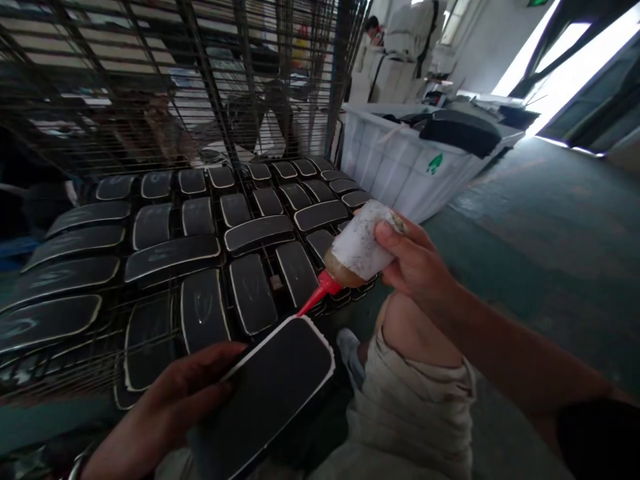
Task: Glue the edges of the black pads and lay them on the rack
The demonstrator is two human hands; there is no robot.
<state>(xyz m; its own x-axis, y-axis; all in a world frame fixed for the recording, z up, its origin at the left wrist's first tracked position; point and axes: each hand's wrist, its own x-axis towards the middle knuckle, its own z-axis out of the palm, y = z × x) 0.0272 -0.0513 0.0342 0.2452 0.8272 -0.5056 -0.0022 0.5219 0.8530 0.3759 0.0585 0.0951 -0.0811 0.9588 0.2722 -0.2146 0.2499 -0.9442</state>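
My left hand [175, 397] grips a dark, rounded-corner panel [280, 387] by its left edge, above my lap. A white line of glue runs along the panel's far, left and right edges. In my right hand [413, 257] is a glue bottle [363, 243] with a stained white wrap, tilted downward. Its red nozzle [319, 293] points at the panel's far corner, with the tip at the white line. My right fingers are wrapped round the bottle's base end.
Many similar white-edged dark panels [200, 303] lie in rows on a wire rack [150, 287] ahead. A wire mesh frame [210, 87] rises behind them. To the right stands a white bin [395, 160] with dark pieces. Far back is a person [374, 32].
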